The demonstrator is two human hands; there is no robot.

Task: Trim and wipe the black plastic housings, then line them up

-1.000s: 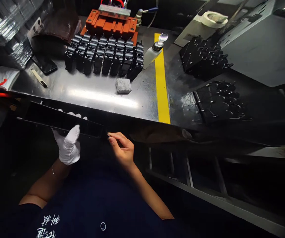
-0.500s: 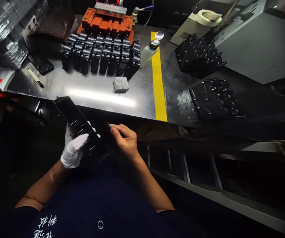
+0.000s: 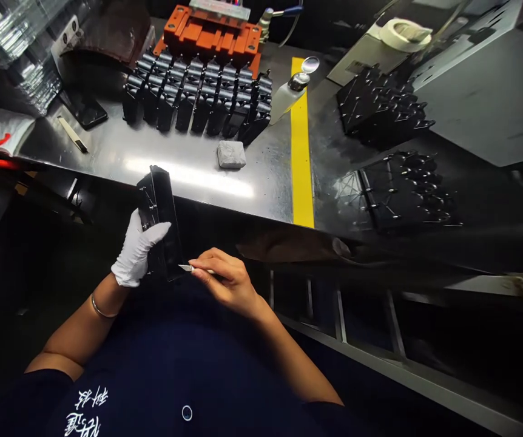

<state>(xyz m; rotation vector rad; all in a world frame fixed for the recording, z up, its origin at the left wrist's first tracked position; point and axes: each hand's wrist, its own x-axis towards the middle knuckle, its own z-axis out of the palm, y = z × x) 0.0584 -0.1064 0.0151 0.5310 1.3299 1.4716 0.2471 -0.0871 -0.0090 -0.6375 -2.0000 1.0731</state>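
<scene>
1. One long black plastic part held up on end at the near edge of the steel table, its top leaning slightly left.
2. One small blade, silver, its tip touching the lower right edge of the part.
3. Left hand (in a white glove) wrapped around the part's lower half, thumb across the front, fingers curled shut behind; wrist bent upward, forearm rising from the lower left with a thin bracelet on it.
4. Right hand bare, fingers pinched nearly closed on the blade, thumb and forefinger forward; palm turned down, forearm running off to the lower right.
5. Farther back on the table, a block of upright black parts in several rows (too tightly packed to count), just in front of one orange fixture.
6. One small grey pad near that block, one white squeeze bottle lying on the yellow stripe.
7. Two black spiked trays right of the stripe, one far, one nearer.
8. One flat strip and one spare white glove at the far left.
</scene>
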